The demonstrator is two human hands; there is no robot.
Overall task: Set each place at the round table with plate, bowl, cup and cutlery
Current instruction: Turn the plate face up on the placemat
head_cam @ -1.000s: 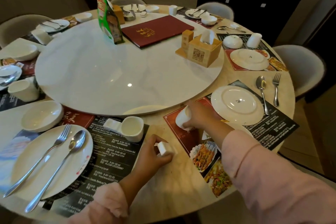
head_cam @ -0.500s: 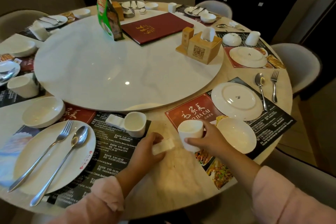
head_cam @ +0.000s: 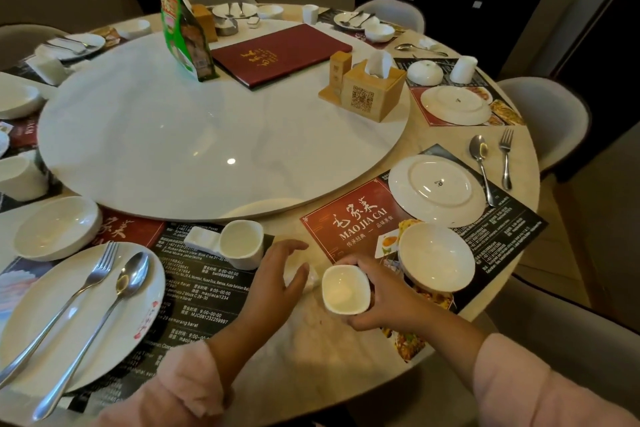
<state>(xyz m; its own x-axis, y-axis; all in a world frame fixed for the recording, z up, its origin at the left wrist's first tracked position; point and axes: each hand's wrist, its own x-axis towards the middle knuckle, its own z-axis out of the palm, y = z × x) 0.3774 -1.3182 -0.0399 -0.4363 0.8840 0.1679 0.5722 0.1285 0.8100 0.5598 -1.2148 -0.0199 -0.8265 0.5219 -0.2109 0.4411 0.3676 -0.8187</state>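
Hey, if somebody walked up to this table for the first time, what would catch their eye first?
The big white turntable fills the middle of the table, with a tall green packet standing on it beside a dark red menu. At the near edge, the right hand grips a white cup next to a bowl, while the left hand, fingers spread, is just beside it.
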